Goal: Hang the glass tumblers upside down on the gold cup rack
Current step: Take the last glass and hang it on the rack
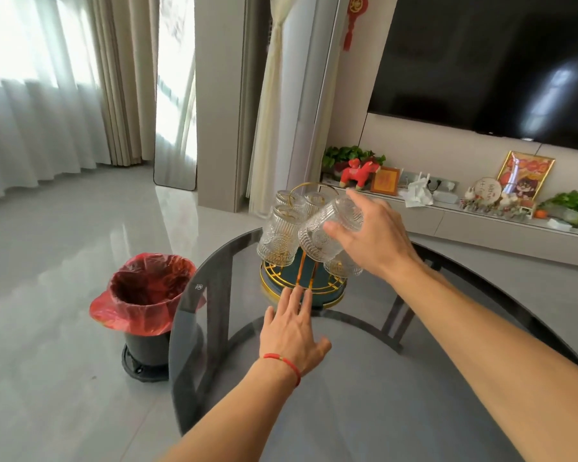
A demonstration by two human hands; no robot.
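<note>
Your right hand (367, 238) closes around a ribbed glass tumbler (327, 231), carrying it tilted, mouth angled down and toward you, over the near side of the gold cup rack (301, 285) at the far edge of the dark glass table (347, 378). Your left hand (292, 328) lies open and flat on the tabletop, holding nothing, its fingertips (306, 295) touching or just short of the rack's round base; which of the two cannot be told. Three tumblers already hang mouth-down on the rack: one at the left front (277, 238) and two behind it near the looped gold handle (309, 190). A fourth (342, 266) shows low beneath your wrist, though whether it hangs on a peg or stands on the base is hidden. The peg you are aiming for appears to be one of the upright gold prongs (306, 268) just below the raised glass. To do this well, finish turning the tumbler fully upside down before lowering it, centre its mouth over the prong tip, and bring it straight down rather than sliding in sideways, because the left front glass hangs close beside your path and a knock could chip either. Press your left palm down to steady the base, and release only once the tumbler's weight settles on the peg.
</note>
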